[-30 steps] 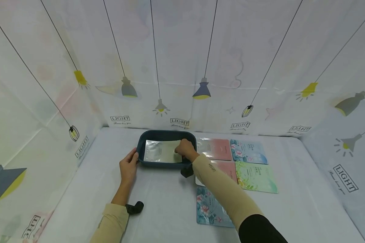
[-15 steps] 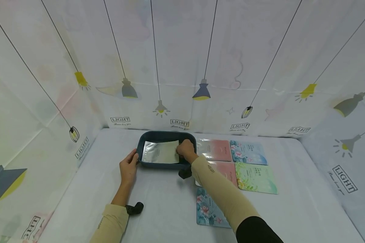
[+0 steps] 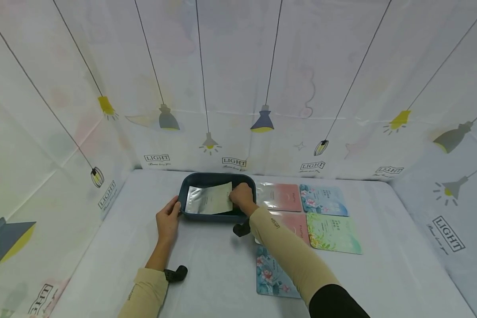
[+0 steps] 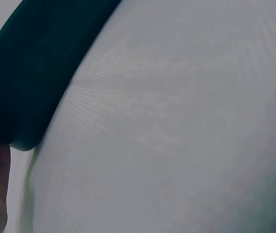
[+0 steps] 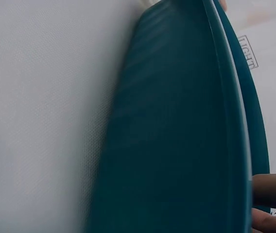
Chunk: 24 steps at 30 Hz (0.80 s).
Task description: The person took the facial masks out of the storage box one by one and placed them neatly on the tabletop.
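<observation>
In the head view, a dark teal tray (image 3: pixel 218 218) stands at the back of the white table. My left hand (image 3: pixel 168 221) grips its left end, with fingertips at the tray's end in the left wrist view. Inside the tray lies a silver and pale cream sheet mask packet (image 3: pixel 208 199), slightly askew. My right hand (image 3: pixel 242 196) reaches over the near rim with curled fingers and pinches the packet's right edge. The right wrist view mostly shows the tray's outer wall (image 5: pixel 177 121), with fingers (image 5: pixel 269 189) beyond the rim; the packet is hidden there.
Right of the tray lie several flat packets: a pink one (image 3: pixel 284 197), a blue floral one (image 3: pixel 323 200), a green one (image 3: pixel 334 233), another pink one (image 3: pixel 296 223) and a nearer blue one (image 3: pixel 272 276). My right forearm covers parts of them. A printed curtain (image 3: pixel 230 88) rises behind.
The packet has shifted a little left in the tray and turned slightly, its right edge now higher in view. My right hand has moved only slightly; the left hand keeps its place.
</observation>
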Each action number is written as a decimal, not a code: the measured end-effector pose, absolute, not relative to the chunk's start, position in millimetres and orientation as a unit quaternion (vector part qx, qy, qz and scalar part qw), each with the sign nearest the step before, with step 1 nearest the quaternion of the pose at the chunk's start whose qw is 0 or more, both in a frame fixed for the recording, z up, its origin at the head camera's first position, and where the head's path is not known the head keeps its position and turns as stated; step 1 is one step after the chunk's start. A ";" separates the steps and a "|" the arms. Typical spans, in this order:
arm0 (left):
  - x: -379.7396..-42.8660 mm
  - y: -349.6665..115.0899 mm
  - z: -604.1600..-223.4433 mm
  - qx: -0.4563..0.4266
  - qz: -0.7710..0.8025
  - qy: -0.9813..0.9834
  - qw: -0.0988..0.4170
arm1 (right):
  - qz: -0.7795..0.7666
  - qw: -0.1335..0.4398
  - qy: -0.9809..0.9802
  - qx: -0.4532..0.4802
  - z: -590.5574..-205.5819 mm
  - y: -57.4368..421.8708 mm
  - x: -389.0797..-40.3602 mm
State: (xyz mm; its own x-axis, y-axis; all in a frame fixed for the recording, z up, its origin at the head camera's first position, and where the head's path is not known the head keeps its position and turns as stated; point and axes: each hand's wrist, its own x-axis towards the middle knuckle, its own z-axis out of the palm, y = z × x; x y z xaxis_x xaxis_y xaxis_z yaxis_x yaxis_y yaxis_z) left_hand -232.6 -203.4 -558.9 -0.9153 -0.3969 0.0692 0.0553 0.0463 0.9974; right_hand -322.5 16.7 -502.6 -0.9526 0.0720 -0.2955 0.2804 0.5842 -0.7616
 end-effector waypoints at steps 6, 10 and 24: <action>-231.6 -202.9 -558.4 0.117 -0.683 -0.700 0.170 | -0.474 0.103 0.869 0.095 -499.3 21.7 -320.1; -231.5 -203.7 -557.1 0.117 -0.690 -0.696 0.161 | -0.509 0.113 0.849 0.083 -494.0 26.9 -319.0; -232.9 -201.7 -558.1 0.125 -0.681 -0.701 0.168 | -0.591 0.151 0.788 0.082 -474.9 41.8 -318.4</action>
State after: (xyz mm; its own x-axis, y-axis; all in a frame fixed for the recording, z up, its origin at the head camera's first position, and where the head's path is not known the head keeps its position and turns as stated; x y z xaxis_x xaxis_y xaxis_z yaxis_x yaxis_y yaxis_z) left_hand -232.9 -201.7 -558.1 -0.9121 -0.4048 0.0652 0.0534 0.0405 0.9978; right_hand -318.4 41.8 -474.9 -0.9410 -0.0490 -0.3348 0.3077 0.2876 -0.9070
